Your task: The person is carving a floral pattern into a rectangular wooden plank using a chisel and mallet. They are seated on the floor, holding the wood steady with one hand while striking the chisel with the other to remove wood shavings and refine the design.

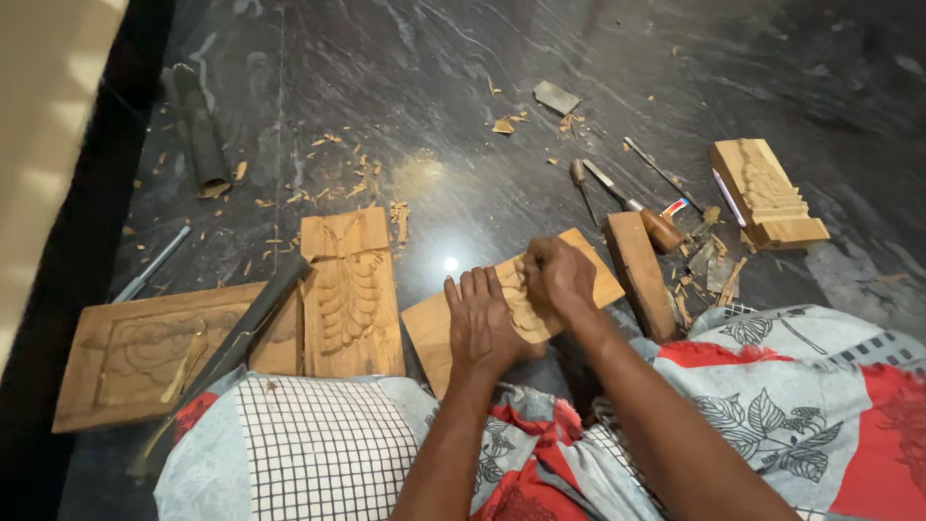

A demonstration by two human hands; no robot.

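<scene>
1. Carving in hand: the small light-brown wooden panel with a leaf relief lies tilted on the dark polished stone floor, its near corner against the person's lap.
2. Left hand lies flat, fingers together, palm pressing the panel's middle. Right hand is curled into a fist over the carved strip; it seems to grip a small tool, but the tool itself is hidden, so I cannot tell what it holds.
3. Progress, judged: relief shows only along the strip between the hands; the near-left end of the panel is plain wood. Likely part-way, with the finer cutting left.
4. Other pieces: a tall upright-leaf carved plank just left of the panel looks well shaped; a wide flat board with a faint flower outline at far left is shallow only; a stepped carved block sits well apart at right.
5. Room: a plain wooden block stands just right of the right hand, with chisels with wooden handles beyond it. A long dark bar crosses the wide board. Open floor lies ahead of the panel; shavings scattered there.
</scene>
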